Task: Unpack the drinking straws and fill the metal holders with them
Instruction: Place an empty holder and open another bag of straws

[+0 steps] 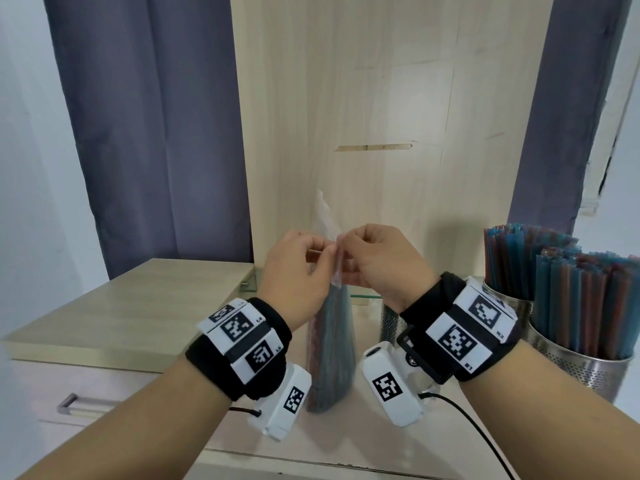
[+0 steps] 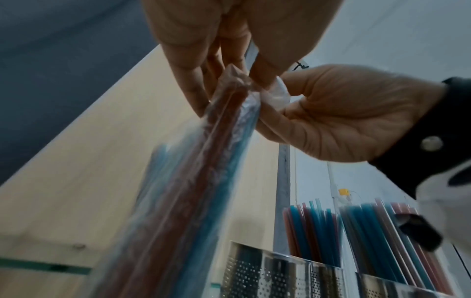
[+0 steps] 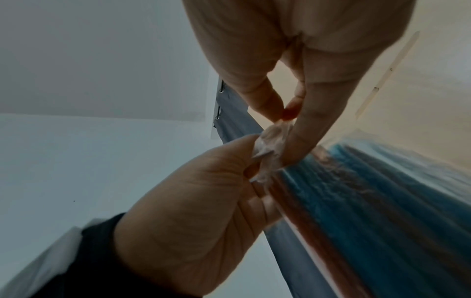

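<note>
A clear plastic bag of blue and red straws [image 1: 330,351] hangs upright between my hands above the counter. My left hand [image 1: 320,251] pinches the bag's crumpled top from the left. My right hand [image 1: 346,249] pinches the same top from the right. The left wrist view shows the bag [image 2: 193,181] with both hands at its bunched plastic neck [image 2: 237,80]. In the right wrist view the thumb and finger squeeze the plastic neck [image 3: 274,139]. Two perforated metal holders [image 1: 581,365] full of straws [image 1: 568,299] stand at the right. A third metal holder [image 1: 389,323] stands behind my right wrist.
A pale wooden panel [image 1: 381,116] rises behind the counter, with dark curtains [image 1: 149,133] on both sides. A lower cabinet top [image 1: 121,313] lies to the left, with a drawer handle [image 1: 67,403] below. A black cable [image 1: 478,431] trails from my right wrist.
</note>
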The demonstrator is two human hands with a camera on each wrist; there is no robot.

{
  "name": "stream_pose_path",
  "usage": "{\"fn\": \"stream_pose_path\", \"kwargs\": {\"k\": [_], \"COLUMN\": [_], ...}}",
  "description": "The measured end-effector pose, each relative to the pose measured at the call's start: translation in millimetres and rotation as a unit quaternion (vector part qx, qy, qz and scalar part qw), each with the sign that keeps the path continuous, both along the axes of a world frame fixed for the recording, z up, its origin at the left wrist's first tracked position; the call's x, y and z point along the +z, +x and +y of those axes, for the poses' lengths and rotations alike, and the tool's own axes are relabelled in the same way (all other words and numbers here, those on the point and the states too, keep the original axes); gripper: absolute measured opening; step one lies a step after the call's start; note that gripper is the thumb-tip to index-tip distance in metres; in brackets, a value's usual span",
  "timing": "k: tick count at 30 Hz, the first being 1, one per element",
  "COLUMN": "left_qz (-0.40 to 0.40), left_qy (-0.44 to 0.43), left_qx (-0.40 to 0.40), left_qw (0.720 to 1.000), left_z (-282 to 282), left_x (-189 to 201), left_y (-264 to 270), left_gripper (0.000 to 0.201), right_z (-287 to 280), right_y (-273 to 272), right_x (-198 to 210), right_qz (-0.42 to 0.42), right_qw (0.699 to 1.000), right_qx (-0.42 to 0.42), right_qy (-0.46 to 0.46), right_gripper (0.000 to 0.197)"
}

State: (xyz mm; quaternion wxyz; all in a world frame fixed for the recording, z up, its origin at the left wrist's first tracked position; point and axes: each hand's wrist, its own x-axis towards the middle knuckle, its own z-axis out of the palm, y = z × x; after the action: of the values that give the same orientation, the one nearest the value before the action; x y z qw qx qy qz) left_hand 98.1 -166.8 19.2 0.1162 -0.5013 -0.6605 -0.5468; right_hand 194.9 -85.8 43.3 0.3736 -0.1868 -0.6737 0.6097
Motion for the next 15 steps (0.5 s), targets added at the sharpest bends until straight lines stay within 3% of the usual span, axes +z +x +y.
{"fn": "stream_pose_path", "kwargs": {"k": [6, 12, 15], "left_qz": [0.026, -0.13, -0.129], "left_qy": [0.015, 0.004, -0.011], "left_qx": [0.018, -0.026, -0.028], "left_qw": [0.999, 0.991, 0.991], "left_z": [4, 11, 10], "left_x": [-4, -3, 1], "left_y": [-1, 0, 2], "left_gripper": [0.011, 0.016, 0.021], "right_z": [2, 2, 2], "right_y": [-1, 3, 3], "right_x": [-1, -1, 0], "right_qz": [-0.026, 0.007, 0.01], "right_qw": [0.999, 0.994, 0.992], "right_qx": [-0.017, 0.071, 0.09], "right_qy": [0.036, -0.077, -0.085], "right_gripper": [0.03, 0.031, 0.03]}}
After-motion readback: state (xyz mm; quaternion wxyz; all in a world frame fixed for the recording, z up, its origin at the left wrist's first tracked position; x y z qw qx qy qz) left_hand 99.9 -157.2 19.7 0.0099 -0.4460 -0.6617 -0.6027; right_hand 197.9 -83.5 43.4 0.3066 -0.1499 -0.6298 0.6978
